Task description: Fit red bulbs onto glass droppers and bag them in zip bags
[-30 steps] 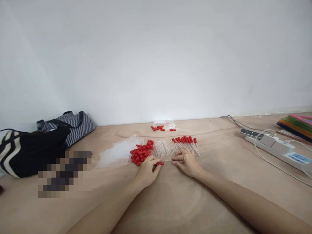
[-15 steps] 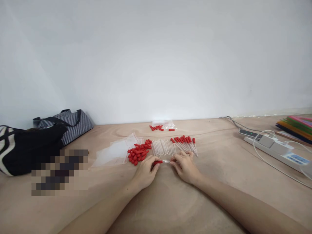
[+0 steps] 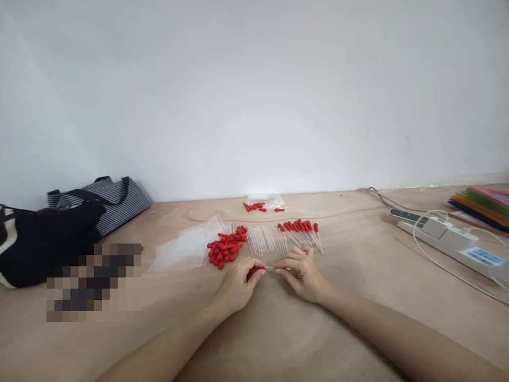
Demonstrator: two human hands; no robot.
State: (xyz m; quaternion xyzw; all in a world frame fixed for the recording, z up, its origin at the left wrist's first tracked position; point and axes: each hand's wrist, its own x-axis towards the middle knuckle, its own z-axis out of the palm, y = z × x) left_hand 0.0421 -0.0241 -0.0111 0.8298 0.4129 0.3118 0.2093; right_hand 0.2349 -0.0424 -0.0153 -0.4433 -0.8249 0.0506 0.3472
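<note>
Between the thumb and fingers of my left hand (image 3: 239, 284) is a red rubber bulb (image 3: 255, 271), partly covered by the fingers. My right hand (image 3: 305, 278) pinches a thin clear dropper tube (image 3: 269, 268), whose left end meets the bulb's mouth. How deep the tube sits in the bulb cannot be made out. Beyond my left hand lies a pile of red bulbs (image 3: 225, 250). A row of bare clear tubes (image 3: 265, 240) lies just past both hands. Above my right hand, several droppers with red bulbs fitted (image 3: 304, 226) lie side by side, slanting.
Clear zip bags (image 3: 178, 249) lie flat left of the bulb pile. More bulbs (image 3: 254, 206) and a small bag of tubes (image 3: 274, 201) are near the wall. Right stand a power strip (image 3: 449, 241) with cables and coloured folders (image 3: 483, 206); left, a black bag (image 3: 51, 239) and a striped bag (image 3: 119, 204).
My right hand has come slightly left, closer to my left hand, and less of the tube shows between them. The bulb stays in my left hand. The view has shifted a little.
</note>
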